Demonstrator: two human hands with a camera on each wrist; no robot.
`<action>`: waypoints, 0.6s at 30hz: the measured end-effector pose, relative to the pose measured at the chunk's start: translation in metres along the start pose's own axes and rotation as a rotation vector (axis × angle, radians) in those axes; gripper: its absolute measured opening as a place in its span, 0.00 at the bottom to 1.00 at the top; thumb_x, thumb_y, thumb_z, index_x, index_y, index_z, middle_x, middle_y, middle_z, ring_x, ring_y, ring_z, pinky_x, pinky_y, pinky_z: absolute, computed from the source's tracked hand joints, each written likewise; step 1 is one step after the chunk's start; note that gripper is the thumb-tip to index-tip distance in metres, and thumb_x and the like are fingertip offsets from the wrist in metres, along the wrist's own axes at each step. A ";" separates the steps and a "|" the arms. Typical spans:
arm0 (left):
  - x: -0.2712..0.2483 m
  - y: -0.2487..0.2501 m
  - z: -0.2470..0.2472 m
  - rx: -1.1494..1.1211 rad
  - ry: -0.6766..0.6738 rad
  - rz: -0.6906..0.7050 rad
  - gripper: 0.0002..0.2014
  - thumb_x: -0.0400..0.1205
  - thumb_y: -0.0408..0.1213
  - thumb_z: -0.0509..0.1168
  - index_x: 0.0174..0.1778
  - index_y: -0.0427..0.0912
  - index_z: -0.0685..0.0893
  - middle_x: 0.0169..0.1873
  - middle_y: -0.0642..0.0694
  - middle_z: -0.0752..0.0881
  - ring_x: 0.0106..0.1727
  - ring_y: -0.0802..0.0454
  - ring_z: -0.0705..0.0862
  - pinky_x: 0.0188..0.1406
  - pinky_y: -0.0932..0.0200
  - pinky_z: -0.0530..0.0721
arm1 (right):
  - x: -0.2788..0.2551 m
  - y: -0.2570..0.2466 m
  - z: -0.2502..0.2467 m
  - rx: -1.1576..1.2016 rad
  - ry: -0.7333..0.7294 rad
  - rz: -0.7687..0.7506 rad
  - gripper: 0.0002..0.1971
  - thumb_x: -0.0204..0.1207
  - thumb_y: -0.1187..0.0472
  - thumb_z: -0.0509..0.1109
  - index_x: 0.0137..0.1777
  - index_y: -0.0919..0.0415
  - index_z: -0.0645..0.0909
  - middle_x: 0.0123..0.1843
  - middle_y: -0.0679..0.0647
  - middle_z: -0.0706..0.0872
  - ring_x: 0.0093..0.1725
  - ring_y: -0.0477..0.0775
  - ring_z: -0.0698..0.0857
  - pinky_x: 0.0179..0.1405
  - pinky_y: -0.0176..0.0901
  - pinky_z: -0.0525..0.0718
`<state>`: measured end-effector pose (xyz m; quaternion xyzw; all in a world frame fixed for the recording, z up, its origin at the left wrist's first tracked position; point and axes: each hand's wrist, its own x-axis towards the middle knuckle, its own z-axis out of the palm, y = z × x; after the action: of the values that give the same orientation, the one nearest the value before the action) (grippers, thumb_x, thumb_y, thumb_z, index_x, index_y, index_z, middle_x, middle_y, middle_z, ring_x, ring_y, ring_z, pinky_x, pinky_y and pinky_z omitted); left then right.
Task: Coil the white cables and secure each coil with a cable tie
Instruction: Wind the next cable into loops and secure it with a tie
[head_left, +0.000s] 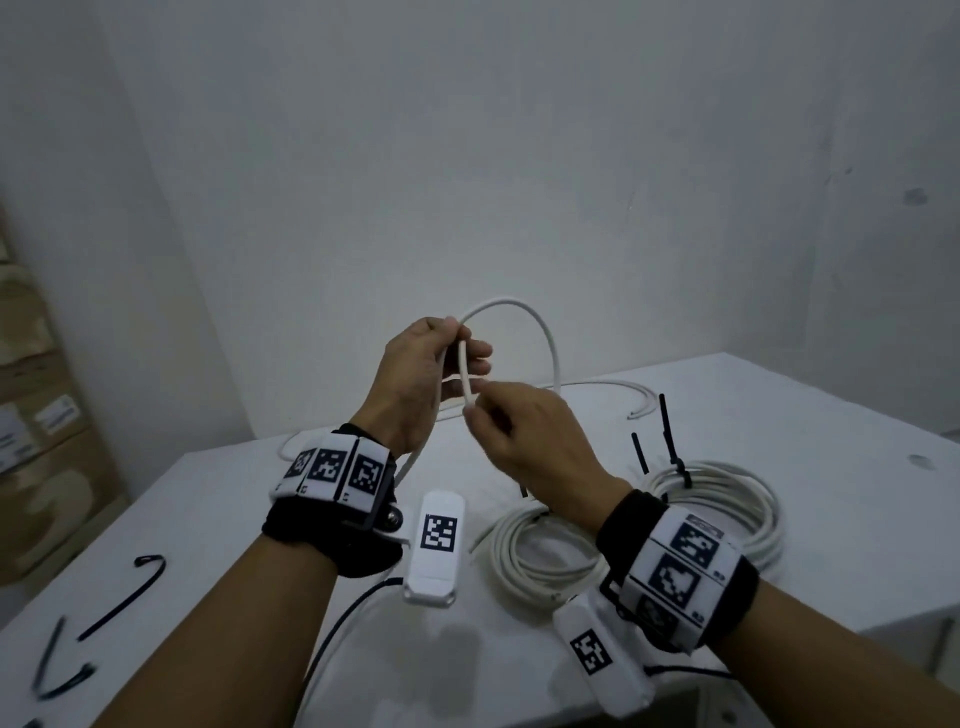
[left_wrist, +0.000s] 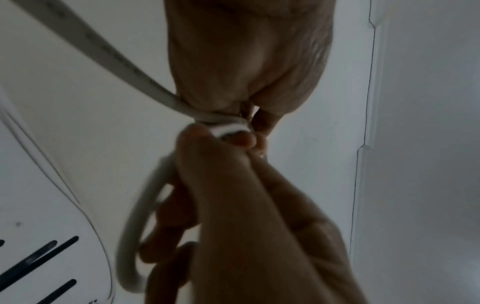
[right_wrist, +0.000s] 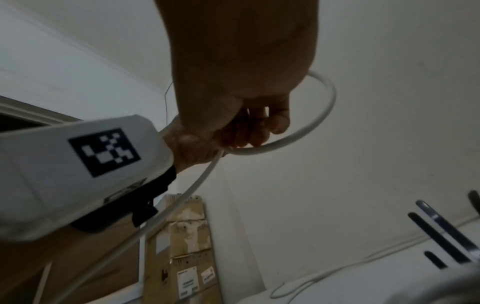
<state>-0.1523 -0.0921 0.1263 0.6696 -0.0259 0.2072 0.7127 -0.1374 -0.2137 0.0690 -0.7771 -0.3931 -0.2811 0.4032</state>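
Observation:
Above the white table (head_left: 810, 415), both hands hold one white cable (head_left: 546, 332). My left hand (head_left: 441, 353) grips it where it arches up into a loop. My right hand (head_left: 480, 413) pinches the cable's free end just below the left fingers. In the left wrist view the left hand (left_wrist: 246, 82) comes from the top and the right hand (left_wrist: 223, 156) pinches the cable end (left_wrist: 231, 128). The right wrist view shows the loop (right_wrist: 322, 115) curving past my right hand (right_wrist: 249, 123). From the loop, the cable trails down onto the table.
Two white coils lie on the table, one (head_left: 524, 551) under my right forearm and one (head_left: 743, 493) at the right with a black cable tie (head_left: 675, 457) on it. Loose black ties (head_left: 122, 597) lie at the front left. Cardboard boxes (head_left: 41, 415) stand left of the table.

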 end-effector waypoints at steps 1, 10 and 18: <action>0.000 -0.003 -0.001 -0.017 0.002 0.002 0.09 0.88 0.33 0.55 0.44 0.38 0.77 0.38 0.39 0.89 0.35 0.46 0.88 0.32 0.57 0.87 | 0.002 0.001 0.000 0.058 0.045 0.038 0.15 0.79 0.60 0.66 0.32 0.58 0.69 0.26 0.47 0.71 0.28 0.52 0.70 0.29 0.45 0.64; -0.001 -0.026 0.008 -0.001 0.011 0.047 0.06 0.81 0.32 0.69 0.50 0.34 0.87 0.43 0.38 0.88 0.44 0.49 0.87 0.48 0.59 0.86 | 0.018 0.001 0.015 0.169 0.114 0.221 0.15 0.80 0.64 0.61 0.31 0.54 0.69 0.24 0.48 0.74 0.24 0.47 0.73 0.24 0.43 0.72; 0.000 -0.020 -0.008 0.052 0.060 0.042 0.03 0.79 0.27 0.69 0.45 0.34 0.87 0.31 0.42 0.85 0.28 0.53 0.78 0.24 0.63 0.79 | 0.026 0.016 -0.022 -0.253 0.235 -0.079 0.19 0.74 0.43 0.69 0.48 0.62 0.81 0.43 0.55 0.81 0.41 0.54 0.79 0.36 0.42 0.74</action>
<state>-0.1480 -0.0848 0.1062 0.6808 -0.0129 0.2427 0.6910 -0.1125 -0.2279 0.0937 -0.7672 -0.3349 -0.4330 0.3342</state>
